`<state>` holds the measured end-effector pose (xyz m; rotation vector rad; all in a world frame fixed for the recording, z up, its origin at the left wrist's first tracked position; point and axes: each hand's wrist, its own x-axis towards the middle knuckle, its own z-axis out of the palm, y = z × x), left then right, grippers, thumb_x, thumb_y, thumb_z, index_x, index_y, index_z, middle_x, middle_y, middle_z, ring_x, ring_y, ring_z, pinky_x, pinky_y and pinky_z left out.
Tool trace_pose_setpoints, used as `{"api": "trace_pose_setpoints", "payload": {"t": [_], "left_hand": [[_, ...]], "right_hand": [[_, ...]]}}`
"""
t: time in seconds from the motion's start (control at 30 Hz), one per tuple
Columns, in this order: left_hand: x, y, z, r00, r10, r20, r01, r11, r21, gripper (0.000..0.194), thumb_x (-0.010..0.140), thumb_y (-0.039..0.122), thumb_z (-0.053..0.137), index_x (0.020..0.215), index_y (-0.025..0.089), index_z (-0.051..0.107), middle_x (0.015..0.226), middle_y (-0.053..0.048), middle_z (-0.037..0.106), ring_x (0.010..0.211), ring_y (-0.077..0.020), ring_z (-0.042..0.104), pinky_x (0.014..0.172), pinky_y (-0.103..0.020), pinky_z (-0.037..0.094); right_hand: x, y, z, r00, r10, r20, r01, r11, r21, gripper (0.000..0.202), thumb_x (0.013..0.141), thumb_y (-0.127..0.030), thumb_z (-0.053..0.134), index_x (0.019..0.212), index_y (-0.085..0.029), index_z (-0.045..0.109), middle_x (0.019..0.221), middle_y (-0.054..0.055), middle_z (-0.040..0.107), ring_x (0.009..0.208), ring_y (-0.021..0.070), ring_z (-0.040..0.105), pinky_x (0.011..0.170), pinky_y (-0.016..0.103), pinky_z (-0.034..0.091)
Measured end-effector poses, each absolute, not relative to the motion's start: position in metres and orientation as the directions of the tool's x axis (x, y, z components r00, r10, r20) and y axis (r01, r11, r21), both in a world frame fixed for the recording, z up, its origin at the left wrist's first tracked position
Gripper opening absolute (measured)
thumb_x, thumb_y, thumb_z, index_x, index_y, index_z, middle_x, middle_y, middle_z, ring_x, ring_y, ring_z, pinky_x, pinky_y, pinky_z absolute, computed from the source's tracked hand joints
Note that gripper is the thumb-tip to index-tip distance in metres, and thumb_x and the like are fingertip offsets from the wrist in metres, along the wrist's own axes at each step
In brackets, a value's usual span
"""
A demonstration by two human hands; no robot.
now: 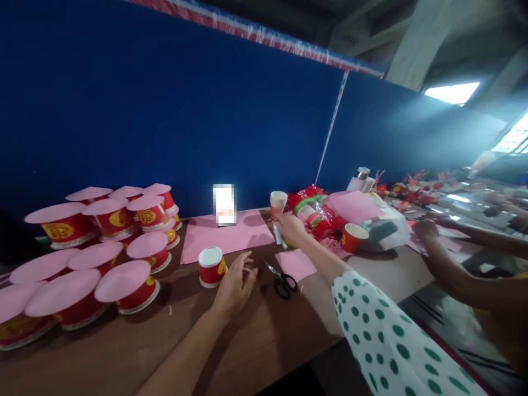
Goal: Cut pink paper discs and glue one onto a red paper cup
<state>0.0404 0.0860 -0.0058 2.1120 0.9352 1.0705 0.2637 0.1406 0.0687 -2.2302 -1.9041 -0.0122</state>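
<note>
My left hand [237,283] hovers over the brown table with its fingers apart and nothing in them. Just beyond it an upturned red paper cup [212,273] with a gold mark stands with its pale base up. My right hand [291,230] reaches forward, fingers bent closed beside a pale paper cup [278,204]; what they grip is too small to make out. Below those fingers is a small whitish object [278,237]. Between my hands lie black-handled scissors [282,281], touching a small pink paper sheet [297,264].
Several red cups topped with pink paper discs [122,280] crowd the left side. Large pink sheets [225,239] lie by the blue wall [185,110]. A red plastic packet [311,212] and an orange-red cup [353,237] stand right. Another person's arms [445,275] work further right.
</note>
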Motion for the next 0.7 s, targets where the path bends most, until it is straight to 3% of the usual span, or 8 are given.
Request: {"api": "trace_pose_setpoints", "payload": {"t": [0.13, 0.33, 0.4, 0.6, 0.7], "left_hand": [[0.039, 0.086, -0.004, 0.437, 0.789, 0.432, 0.334, -0.588, 0.736, 0.042, 0.083, 0.032, 0.042, 0.123, 0.017, 0.039, 0.105, -0.012, 0.057, 0.084, -0.0194, 0.059, 0.078, -0.038, 0.047], [0.04, 0.085, -0.003, 0.473, 0.774, 0.422, 0.348, -0.604, 0.717, 0.037, 0.084, 0.032, 0.042, 0.117, 0.018, 0.046, 0.106, -0.01, 0.057, 0.088, -0.0196, 0.058, 0.077, -0.035, 0.048], [0.04, 0.084, -0.004, 0.487, 0.761, 0.428, 0.342, -0.617, 0.709, 0.034, 0.084, 0.032, 0.042, 0.114, 0.018, 0.048, 0.103, -0.01, 0.058, 0.09, -0.0199, 0.057, 0.077, -0.034, 0.047], [0.041, 0.085, -0.007, 0.502, 0.746, 0.437, 0.331, -0.632, 0.7, 0.03, 0.084, 0.031, 0.042, 0.109, 0.018, 0.05, 0.098, -0.008, 0.059, 0.083, -0.0179, 0.058, 0.075, -0.033, 0.047], [0.041, 0.086, -0.008, 0.504, 0.746, 0.435, 0.336, -0.633, 0.697, 0.029, 0.084, 0.031, 0.042, 0.109, 0.018, 0.05, 0.097, -0.008, 0.059, 0.082, -0.0177, 0.058, 0.075, -0.033, 0.047]], "right_hand": [[0.266, 0.13, 0.064, 0.09, 0.958, 0.271, 0.984, -0.044, -0.171, 0.031, 0.088, -0.029, 0.038, 0.115, -0.02, 0.052, 0.113, 0.009, 0.058, 0.099, 0.0212, 0.054, 0.078, 0.027, 0.039], [0.28, 0.071, 0.039, -0.105, 0.943, 0.315, 0.963, 0.175, -0.203, 0.023, 0.085, -0.024, 0.043, 0.1, -0.02, 0.061, 0.1, 0.006, 0.064, 0.094, 0.0184, 0.056, 0.079, 0.026, 0.041], [0.288, 0.047, 0.03, -0.152, 0.939, 0.307, 0.951, 0.224, -0.213, 0.025, 0.085, -0.026, 0.044, 0.104, -0.02, 0.06, 0.105, 0.007, 0.063, 0.099, 0.02, 0.054, 0.085, 0.029, 0.04], [0.304, 0.002, 0.013, -0.019, 0.971, 0.237, 0.976, 0.07, -0.207, 0.053, 0.076, -0.032, 0.057, 0.125, -0.017, 0.044, 0.123, 0.012, 0.052, 0.111, 0.0253, 0.048, 0.091, 0.035, 0.038], [0.309, -0.004, 0.011, 0.053, 0.974, 0.218, 0.97, 0.001, -0.243, 0.048, 0.077, -0.028, 0.054, 0.123, -0.016, 0.046, 0.12, 0.012, 0.054, 0.108, 0.0243, 0.051, 0.089, 0.034, 0.039]]}}
